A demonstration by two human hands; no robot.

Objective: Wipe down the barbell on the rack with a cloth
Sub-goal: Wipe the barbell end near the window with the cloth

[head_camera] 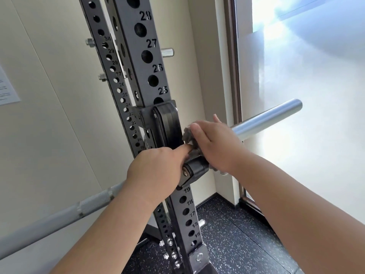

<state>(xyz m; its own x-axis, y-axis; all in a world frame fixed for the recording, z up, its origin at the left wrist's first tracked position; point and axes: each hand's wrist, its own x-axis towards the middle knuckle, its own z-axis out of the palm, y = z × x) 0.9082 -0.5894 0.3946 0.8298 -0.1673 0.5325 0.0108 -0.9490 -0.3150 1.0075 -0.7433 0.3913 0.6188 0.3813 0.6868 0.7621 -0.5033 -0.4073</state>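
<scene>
A steel barbell lies across the black J-hook of the rack upright. Its knurled shaft runs down to the lower left; its smooth sleeve sticks out to the upper right. My right hand grips a grey cloth wrapped round the bar just right of the hook. My left hand holds the shaft on the left side of the hook, thumb reaching toward the cloth. Both hands hide the bar where it meets the hook.
A second perforated upright stands behind, with bolts and a chrome peg. A cream wall is on the left, with a paper notice. A bright frosted window fills the right. Speckled black rubber floor lies below.
</scene>
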